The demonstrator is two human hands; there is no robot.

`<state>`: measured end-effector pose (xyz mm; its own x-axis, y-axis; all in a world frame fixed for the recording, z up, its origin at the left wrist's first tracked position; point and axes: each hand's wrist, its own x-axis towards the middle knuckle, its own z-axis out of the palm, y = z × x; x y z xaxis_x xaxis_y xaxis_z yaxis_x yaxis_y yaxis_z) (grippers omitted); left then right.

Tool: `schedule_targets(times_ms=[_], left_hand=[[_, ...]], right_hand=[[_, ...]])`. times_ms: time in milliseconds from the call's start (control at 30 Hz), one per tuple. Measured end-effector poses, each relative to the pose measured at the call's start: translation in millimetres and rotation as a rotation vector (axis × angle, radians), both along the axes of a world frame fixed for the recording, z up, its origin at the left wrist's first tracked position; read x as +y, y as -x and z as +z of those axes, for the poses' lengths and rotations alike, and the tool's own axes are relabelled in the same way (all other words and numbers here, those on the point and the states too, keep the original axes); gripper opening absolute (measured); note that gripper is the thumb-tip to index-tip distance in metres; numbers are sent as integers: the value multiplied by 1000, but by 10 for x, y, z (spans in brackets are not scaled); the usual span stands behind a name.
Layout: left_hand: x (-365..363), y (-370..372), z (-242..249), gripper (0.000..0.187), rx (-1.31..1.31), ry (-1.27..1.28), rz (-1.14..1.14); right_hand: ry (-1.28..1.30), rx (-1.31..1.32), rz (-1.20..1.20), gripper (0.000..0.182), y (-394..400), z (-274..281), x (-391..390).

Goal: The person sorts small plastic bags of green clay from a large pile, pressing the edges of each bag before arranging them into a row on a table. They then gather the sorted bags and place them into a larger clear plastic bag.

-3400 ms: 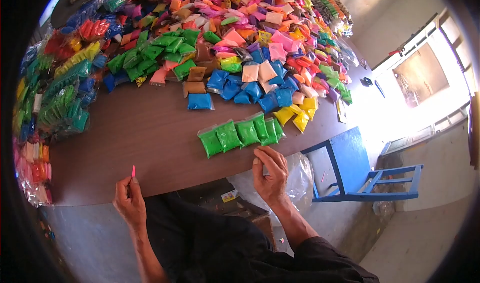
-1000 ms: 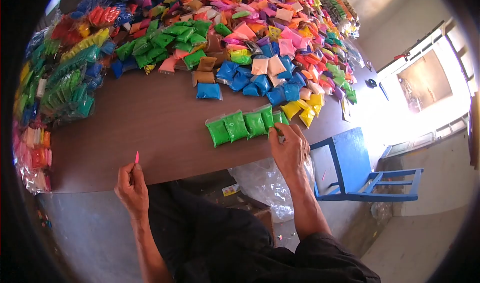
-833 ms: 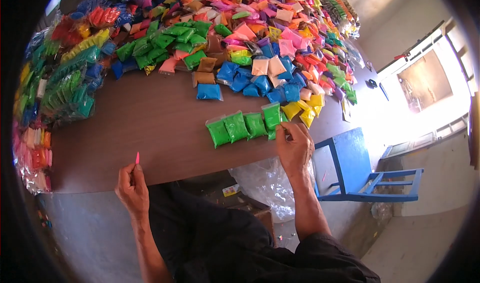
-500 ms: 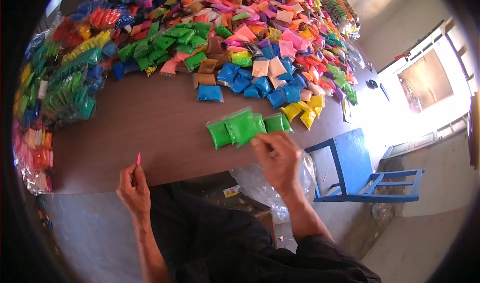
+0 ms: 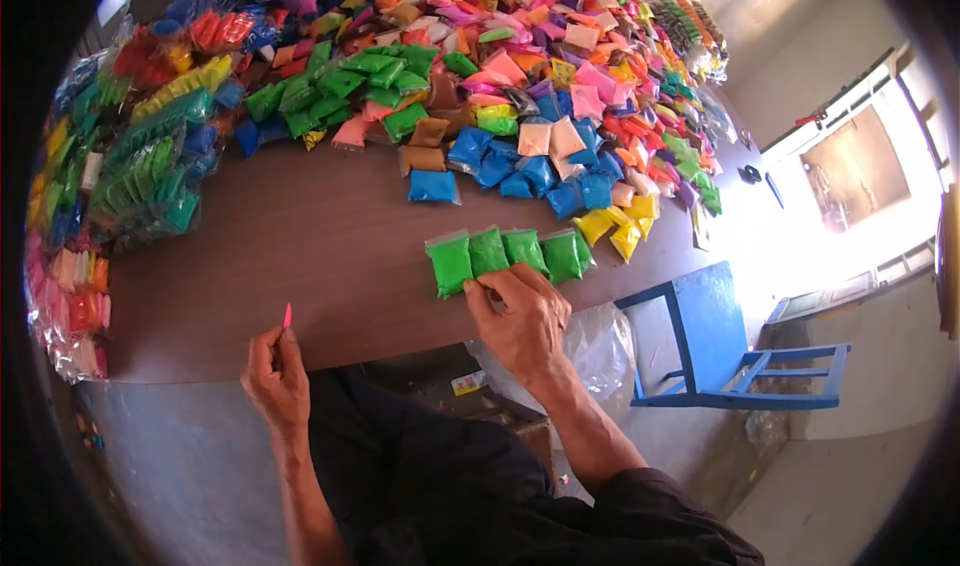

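Note:
Upright between the thumb and finger of my left hand (image 5: 275, 381) is a small pink pointed stick (image 5: 288, 316), near the table's front edge. My right hand (image 5: 525, 321) is pinched at the lower edge of a row of green packets. The leftmost green packet (image 5: 450, 263) lies by its fingertips, with another green packet (image 5: 488, 252) beside it. Further right in the row are a third packet (image 5: 524, 249) and more green at the end (image 5: 562, 254), overlapping one another.
A big heap of coloured packets (image 5: 500, 66) covers the back of the brown table (image 5: 250, 256). Stacked bagged packets (image 5: 140, 181) line the left side. Blue packets (image 5: 433, 187) and yellow packets (image 5: 625, 241) lie behind the green row. A blue chair (image 5: 710, 316) stands at the right.
My right hand has moved left and down to the row's lower edge. The green packet it held up now lies in the row. My left hand still holds the pink stick.

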<state>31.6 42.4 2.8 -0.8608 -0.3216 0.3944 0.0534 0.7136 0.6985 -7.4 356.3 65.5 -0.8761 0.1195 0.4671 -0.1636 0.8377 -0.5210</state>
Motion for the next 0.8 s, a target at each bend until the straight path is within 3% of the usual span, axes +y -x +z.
schedule_targets(times_ms=[267, 467, 567, 800], left_hand=[[4, 15, -16, 19, 24, -17, -9], [0, 15, -37, 16, 27, -24, -28], [78, 53, 9, 12, 130, -22, -15], [79, 49, -18, 12, 136, 17, -4]], right_hand=[[-38, 45, 3, 15, -41, -9, 17], [-254, 89, 265, 33, -59, 15, -248], [-342, 50, 327, 38, 101, -274, -269], [-327, 49, 294, 35, 135, -325, -53]])
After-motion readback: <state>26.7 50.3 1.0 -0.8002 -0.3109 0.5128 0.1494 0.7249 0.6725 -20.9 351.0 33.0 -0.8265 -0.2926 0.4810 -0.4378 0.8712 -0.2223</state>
